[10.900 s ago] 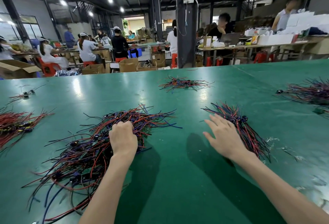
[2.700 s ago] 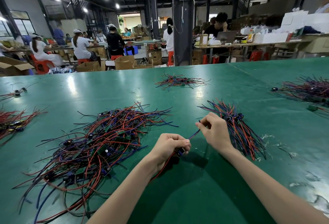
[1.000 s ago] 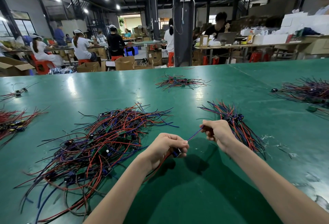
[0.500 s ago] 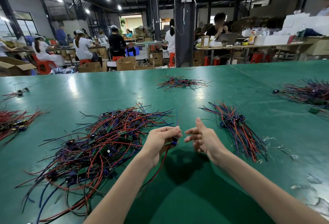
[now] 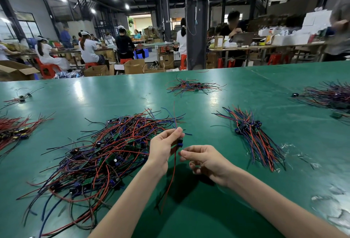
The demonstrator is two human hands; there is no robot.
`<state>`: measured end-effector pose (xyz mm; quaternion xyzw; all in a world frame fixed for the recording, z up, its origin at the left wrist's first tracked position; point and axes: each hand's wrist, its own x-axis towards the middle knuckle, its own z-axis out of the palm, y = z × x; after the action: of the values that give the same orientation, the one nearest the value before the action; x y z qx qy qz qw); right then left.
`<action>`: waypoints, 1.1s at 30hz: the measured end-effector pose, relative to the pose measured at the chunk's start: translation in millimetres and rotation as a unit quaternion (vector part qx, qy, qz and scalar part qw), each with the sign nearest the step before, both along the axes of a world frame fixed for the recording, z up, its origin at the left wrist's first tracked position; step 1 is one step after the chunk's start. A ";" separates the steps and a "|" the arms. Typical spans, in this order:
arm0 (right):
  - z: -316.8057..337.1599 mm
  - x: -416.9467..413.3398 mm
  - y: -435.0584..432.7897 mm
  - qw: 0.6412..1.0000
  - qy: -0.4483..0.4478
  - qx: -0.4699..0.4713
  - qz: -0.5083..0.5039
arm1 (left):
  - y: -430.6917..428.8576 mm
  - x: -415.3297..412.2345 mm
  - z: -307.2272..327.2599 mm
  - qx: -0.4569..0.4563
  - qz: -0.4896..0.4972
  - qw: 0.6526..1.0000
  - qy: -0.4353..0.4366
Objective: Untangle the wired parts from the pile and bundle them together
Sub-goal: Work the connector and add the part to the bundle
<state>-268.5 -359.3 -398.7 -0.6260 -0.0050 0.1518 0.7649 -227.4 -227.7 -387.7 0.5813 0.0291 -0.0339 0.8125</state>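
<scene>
From the head camera, the left hand [image 5: 164, 147] is raised above the green desk [image 5: 217, 217], pinching one small wired part with red and blue leads [image 5: 179, 142] between thumb and fingertips; one thin lead rises above the fingers and a long red lead hangs below the palm toward the desk. The right hand [image 5: 206, 160] sits just beside it, fingers loosely curled and grasping nothing, close to the hanging lead but not touching it. Left of the left hand sprawls the big tangled pile of red, blue and black wired parts [image 5: 98, 158]. Right of the right hand, well apart from the pile, lies the neat sorted bundle of red and blue wired parts [image 5: 251, 135].

To do this step well, the right hand should probably run down the dangling leads, straightening them together, before laying the part on the bundle with its component end matching the others. Dragging the leads through the pile risks a fresh snag.
</scene>
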 end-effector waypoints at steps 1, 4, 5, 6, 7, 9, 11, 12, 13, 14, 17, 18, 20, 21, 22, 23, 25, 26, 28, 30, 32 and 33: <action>-0.3 -0.6 0.7 1.000 0.002 -0.002 0.004 | 0.0 0.1 -0.4 0.001 -0.001 1.000 0.001; -0.4 -1.5 1.9 1.000 0.007 -0.005 0.018 | -1.0 -1.4 -2.1 0.022 -0.018 1.000 0.013; -0.5 -1.5 1.7 1.000 0.012 0.001 0.025 | -1.6 -2.0 -2.7 0.026 -0.024 0.999 0.019; -0.5 -1.6 1.7 0.999 0.018 0.009 0.033 | -2.6 -2.3 -3.5 0.024 -0.029 0.999 0.023; -0.3 -1.7 1.7 0.999 0.024 0.018 0.038 | -3.4 -2.4 -4.0 0.019 -0.032 0.999 0.026; -0.7 -1.3 1.7 0.999 0.027 0.029 0.035 | -4.4 -2.7 -4.5 0.011 -0.036 0.999 0.026; -1.1 -0.3 1.3 0.999 0.023 0.027 0.017 | -4.6 -3.3 -4.6 0.002 -0.047 0.999 0.017; -1.1 0.5 1.0 1.000 0.018 0.025 0.007 | -4.5 -3.2 -4.7 -0.002 -0.056 0.998 0.011; -0.9 1.0 0.6 1.000 0.011 0.025 -0.004 | -4.5 -2.8 -5.0 -0.002 -0.066 0.998 0.005; -0.9 1.8 0.0 1.000 0.003 0.027 -0.015 | -4.7 -2.3 -5.3 0.005 -0.076 0.997 0.002; -1.2 4.1 -1.6 0.998 -0.034 0.019 -0.050 | -6.0 -1.0 -7.4 0.038 -0.110 0.993 0.014; -1.6 4.6 -2.1 0.997 -0.044 0.012 -0.062 | -6.4 -1.2 -7.7 0.049 -0.126 0.991 0.018; -2.4 5.0 -2.8 0.995 -0.057 -0.005 -0.079 | -6.7 -2.0 -7.4 0.065 -0.152 0.986 0.022; -2.6 4.9 -3.0 0.994 -0.061 -0.014 -0.084 | -6.3 -2.5 -7.1 0.068 -0.161 0.984 0.025; -2.7 4.9 -3.0 0.994 -0.065 -0.019 -0.088 | -5.9 -2.7 -6.8 0.068 -0.169 0.983 0.026; -2.7 4.9 -3.0 0.993 -0.068 -0.021 -0.092 | -5.3 -3.2 -6.5 0.067 -0.176 0.982 0.024; -2.4 4.9 -3.0 0.992 -0.074 -0.025 -0.101 | -5.2 -5.4 -6.1 0.068 -0.190 0.979 0.012; -2.3 4.9 -3.1 0.991 -0.077 -0.031 -0.104 | -5.5 -6.1 -6.8 0.069 -0.193 0.979 0.006; -2.4 4.6 -3.4 0.991 -0.076 -0.041 -0.104 | -5.7 -6.8 -8.8 0.077 -0.189 0.979 -0.008; -2.9 4.3 -4.0 0.992 -0.065 -0.048 -0.095 | -5.3 -6.2 -10.0 0.081 -0.184 0.980 -0.016; -3.1 3.9 -4.1 0.994 -0.050 -0.055 -0.079 | -4.5 -3.8 -10.9 0.076 -0.169 0.982 -0.017; -2.9 3.8 -3.7 0.995 -0.045 -0.054 -0.070 | -3.9 -2.7 -10.9 0.073 -0.157 0.985 -0.017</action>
<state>-264.8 -363.0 -401.6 -0.6718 0.0124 0.0696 0.7373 -230.2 -231.6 -398.6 0.6371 -0.0741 -0.1494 0.7525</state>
